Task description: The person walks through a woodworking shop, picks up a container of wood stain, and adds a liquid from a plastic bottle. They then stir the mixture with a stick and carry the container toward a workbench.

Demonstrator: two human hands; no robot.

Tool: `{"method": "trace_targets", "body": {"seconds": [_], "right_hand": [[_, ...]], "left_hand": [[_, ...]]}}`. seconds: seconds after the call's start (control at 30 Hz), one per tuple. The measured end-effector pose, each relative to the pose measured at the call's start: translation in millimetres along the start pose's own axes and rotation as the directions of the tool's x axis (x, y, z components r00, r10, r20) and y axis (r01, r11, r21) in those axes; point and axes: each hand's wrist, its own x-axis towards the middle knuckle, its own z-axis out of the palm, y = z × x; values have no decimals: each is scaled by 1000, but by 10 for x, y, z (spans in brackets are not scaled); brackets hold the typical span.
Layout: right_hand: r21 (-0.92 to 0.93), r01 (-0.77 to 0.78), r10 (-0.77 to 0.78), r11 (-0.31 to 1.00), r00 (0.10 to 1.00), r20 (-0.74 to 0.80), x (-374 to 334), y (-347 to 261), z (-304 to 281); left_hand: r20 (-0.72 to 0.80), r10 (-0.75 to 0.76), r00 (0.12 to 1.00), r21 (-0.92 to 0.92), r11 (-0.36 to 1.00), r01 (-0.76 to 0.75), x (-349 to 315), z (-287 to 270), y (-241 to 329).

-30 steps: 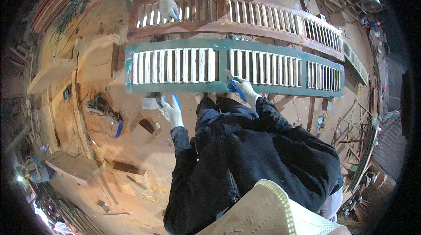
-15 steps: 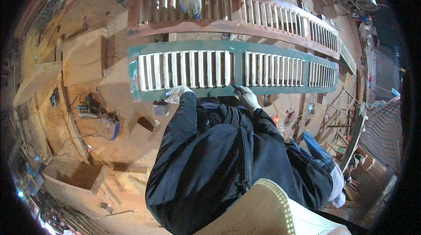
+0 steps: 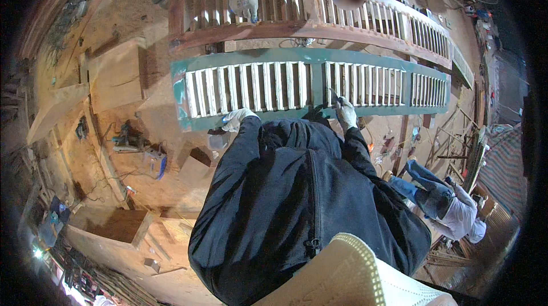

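Note:
Across in front of me lies a long louvered panel (image 3: 319,86) with a green frame and white slats in three sections. My left hand (image 3: 238,119), in a pale glove, is at its near rail, left of the middle, fingers curled on the edge. A small dark thing shows beside those fingers, too unclear to name. My right hand (image 3: 346,113), also gloved, is closed round a thin dark tool (image 3: 334,96). Its tip points away from me, at the left end of the middle section's slats. The tool's exact kind is unclear.
Beyond lies a reddish-brown louvered panel (image 3: 268,27), where a co-worker's gloved hand (image 3: 244,2) with a pink sleeve rests. On the left are an open wooden box (image 3: 137,232), boards (image 3: 117,75) and power tools with cords (image 3: 128,140). Another person (image 3: 451,206) bends at the right.
My right hand and its tool have moved right and slightly away from me, to the middle section. The left hand stays at the near rail. More of the person at the right shows.

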Motion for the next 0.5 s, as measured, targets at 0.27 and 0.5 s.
{"method": "trace_targets", "body": {"seconds": [0.27,0.5], "right_hand": [[-100,-37,36,994,999,-4,164,234,-54],[-150,20,-26,988,999,-34,133,427,-29]], "left_hand": [[-39,-38,998,362,931,50,29,-57,-31],[-132,-75,988,714,685,147,93,-67,56]]}}
